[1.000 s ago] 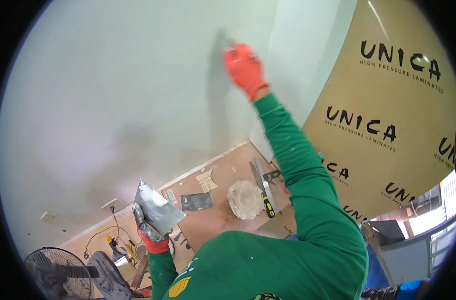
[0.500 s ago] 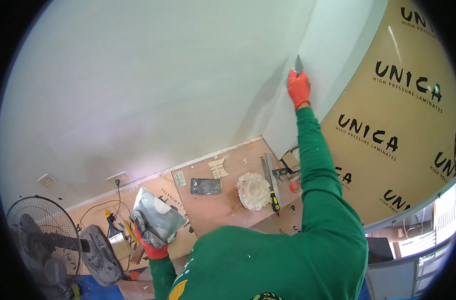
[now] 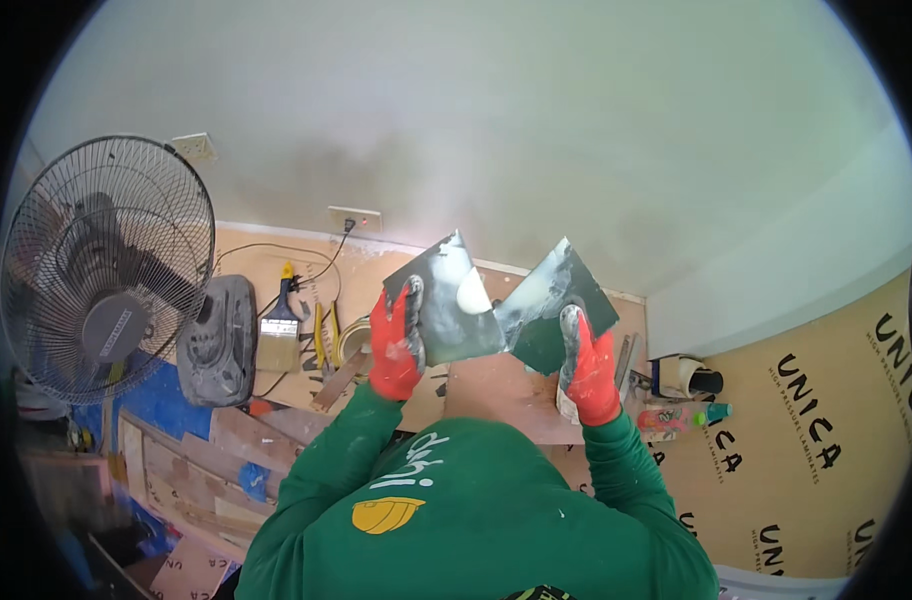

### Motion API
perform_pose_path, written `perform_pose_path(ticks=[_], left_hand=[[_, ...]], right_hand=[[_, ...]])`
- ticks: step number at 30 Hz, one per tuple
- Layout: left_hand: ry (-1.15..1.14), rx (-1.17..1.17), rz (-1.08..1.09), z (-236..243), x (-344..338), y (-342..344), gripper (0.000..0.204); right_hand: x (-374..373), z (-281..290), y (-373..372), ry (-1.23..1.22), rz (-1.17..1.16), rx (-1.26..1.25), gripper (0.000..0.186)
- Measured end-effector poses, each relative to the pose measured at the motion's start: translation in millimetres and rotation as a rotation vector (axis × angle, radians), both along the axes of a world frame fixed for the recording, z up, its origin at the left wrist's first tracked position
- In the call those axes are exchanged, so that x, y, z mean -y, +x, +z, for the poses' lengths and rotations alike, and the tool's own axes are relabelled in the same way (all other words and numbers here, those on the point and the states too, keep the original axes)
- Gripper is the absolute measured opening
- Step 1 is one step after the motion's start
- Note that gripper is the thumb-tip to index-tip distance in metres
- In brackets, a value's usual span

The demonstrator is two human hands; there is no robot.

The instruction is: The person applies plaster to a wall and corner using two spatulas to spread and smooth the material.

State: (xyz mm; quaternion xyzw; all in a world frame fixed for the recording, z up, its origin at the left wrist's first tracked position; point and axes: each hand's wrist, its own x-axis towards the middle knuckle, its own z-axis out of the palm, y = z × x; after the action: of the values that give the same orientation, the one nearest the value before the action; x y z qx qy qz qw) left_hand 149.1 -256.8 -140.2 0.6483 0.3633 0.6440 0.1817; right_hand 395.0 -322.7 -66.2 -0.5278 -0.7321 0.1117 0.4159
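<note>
In front of my chest, both hands in red gloves hold flat, dark scraper plates. My left hand (image 3: 400, 345) is closed on the edge of one putty-smeared plate (image 3: 441, 325), its grey-coated thumb lying over the face. White putty sits near that plate's right edge as a rounded lump. My right hand (image 3: 591, 370) grips the other scraper plate (image 3: 564, 300), which is tilted and streaked with white putty. The inner edges of the two plates come close or touch near the middle; I cannot tell which. My fingers behind the plates are hidden.
A standing fan (image 3: 116, 270) with a dusty base (image 3: 219, 340) is at left. Beside it lie a paintbrush (image 3: 279, 335), yellow-handled pliers (image 3: 326, 335) and an open tin (image 3: 354, 342). A power cord runs to a wall socket (image 3: 356, 219). A pink bottle (image 3: 676, 417) lies at right.
My right hand has come down from the wall corner to the plate in my left hand. My left hand has risen to chest height. The view has swung left.
</note>
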Motion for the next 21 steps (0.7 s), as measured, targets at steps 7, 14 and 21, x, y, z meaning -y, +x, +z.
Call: perform_pose_path(ticks=[7,14,21], left_hand=[[0.028,-0.324,0.118,-8.6,0.3,-6.8,0.052],[-0.093,-0.35,0.318,-30.1,4.3,1.0,0.055],[0.191,-0.129,-0.222,0.4,17.2,33.4,0.055]], right_hand=[[22.5,-18.0,15.1,0.09,-0.018,0.652,0.058],[27.6,-17.8,-25.5,-0.461,0.066,0.355,0.041],[41.2,-49.3,19.0,-0.172,-0.002,-0.118,0.074]])
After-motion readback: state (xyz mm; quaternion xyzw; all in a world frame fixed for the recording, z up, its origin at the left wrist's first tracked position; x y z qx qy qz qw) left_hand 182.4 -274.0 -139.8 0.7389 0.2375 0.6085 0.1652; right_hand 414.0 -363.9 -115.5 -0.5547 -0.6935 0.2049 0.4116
